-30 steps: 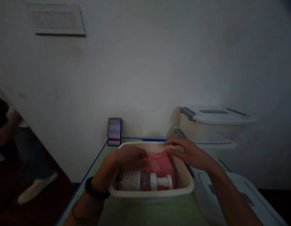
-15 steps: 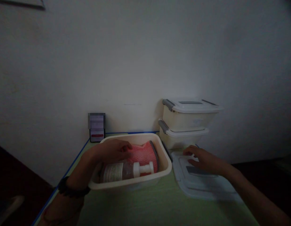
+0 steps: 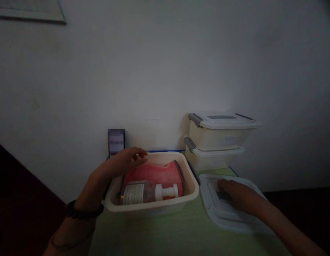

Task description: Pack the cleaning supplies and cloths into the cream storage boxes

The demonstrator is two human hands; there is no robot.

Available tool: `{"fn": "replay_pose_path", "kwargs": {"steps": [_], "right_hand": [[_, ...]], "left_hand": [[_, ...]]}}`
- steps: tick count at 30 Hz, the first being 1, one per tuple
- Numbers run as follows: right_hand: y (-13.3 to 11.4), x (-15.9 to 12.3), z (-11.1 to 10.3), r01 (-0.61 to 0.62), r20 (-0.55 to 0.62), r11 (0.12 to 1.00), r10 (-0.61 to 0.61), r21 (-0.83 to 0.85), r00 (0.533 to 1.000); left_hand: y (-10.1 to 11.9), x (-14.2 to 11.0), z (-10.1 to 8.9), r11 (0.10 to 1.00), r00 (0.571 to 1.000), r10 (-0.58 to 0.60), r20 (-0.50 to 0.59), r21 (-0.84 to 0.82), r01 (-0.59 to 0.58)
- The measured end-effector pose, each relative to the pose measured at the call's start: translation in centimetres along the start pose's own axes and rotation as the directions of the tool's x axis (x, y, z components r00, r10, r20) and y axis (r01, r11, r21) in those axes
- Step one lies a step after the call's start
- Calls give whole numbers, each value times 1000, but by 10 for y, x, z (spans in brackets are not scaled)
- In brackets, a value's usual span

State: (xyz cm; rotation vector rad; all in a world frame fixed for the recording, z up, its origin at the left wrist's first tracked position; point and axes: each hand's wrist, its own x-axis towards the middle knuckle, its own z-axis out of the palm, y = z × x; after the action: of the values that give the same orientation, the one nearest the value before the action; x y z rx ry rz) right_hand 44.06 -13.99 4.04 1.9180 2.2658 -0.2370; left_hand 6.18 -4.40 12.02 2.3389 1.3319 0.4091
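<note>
An off-white storage box point(image 3: 191, 195) stands uncovered on the table. Inside it a pump bottle point(image 3: 135, 193) with a white pump head lies on its side, in front of a folded pink cloth point(image 3: 156, 174) with a dark edge. My left hand point(image 3: 130, 158) hovers over the box's back left part, fingers loosely bent and apart, holding nothing. On the right, the box's pale lid point(image 3: 215, 215) lies flat on the table. My right hand point(image 3: 238, 195) is down on it with its fingers closed at the grey handle; the fingertips are partly hidden.
Two closed storage boxes point(image 3: 214, 138) with grey latches are stacked at the back right against the wall. A phone point(image 3: 116, 144) leans upright at the back left. The green tabletop point(image 3: 154, 234) shows in front of the box. A framed item point(image 3: 28, 12) hangs top left.
My left hand has risen off the pink cloth. My right hand has come down from above the lid onto its handle. The view has shifted slightly left.
</note>
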Motion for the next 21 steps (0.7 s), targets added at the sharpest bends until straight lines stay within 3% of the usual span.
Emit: {"fn": "replay_pose_path", "kwargs": {"steps": [6,13,21], "right_hand": [[5,5,-9,45,25,999,-46,25,999],[4,12,-6,52,50,996,-56,75,997],[11,-12,-17,46,-46,989,-40,140,998]], "left_hand": [[-17,-3,-10,991,990,-28,-138,126,46],[-33,-6,-1,1000,993,-24,120,-4,25],[-37,-5,3,997,996,-38,79,-67,43]]}}
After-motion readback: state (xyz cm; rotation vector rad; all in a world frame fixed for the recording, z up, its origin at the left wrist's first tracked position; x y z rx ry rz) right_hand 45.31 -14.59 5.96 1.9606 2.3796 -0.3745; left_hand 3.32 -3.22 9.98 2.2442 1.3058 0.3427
